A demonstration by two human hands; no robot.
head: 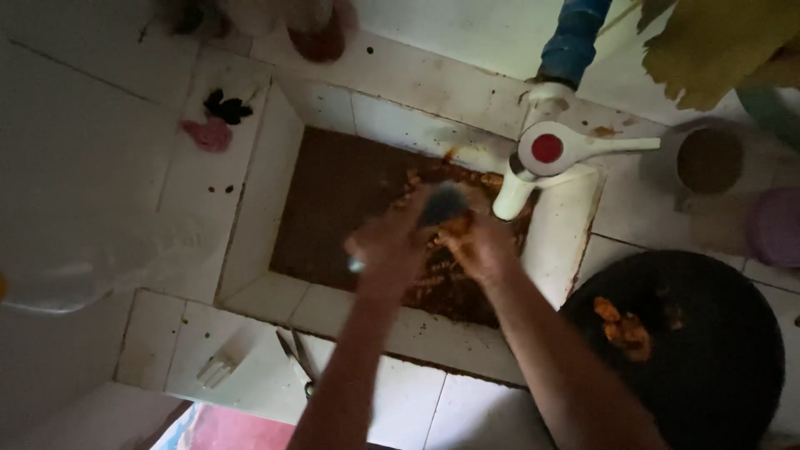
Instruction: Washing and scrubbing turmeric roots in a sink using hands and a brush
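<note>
While the left hand (387, 250) grips a blurred dark object (444, 202), the right hand (477, 243) pinches orange food scraps (457, 225) beside it, below a white tap (542, 162).

- Left hand (385, 247): motion-blurred; finger positions unreadable.
- Right hand (479, 242): blurred; grip cannot be told.
- Dark object (446, 202) between the hands: smeared by motion, kind unclear.
- Black pan (717, 367): cut off by lower right edge.
- Blue pipe (573, 37): cut off by top edge.
- Scissors (296, 362): partly hidden behind the left forearm.
- Purple container (777, 227): cut off at right edge, dim.
</note>
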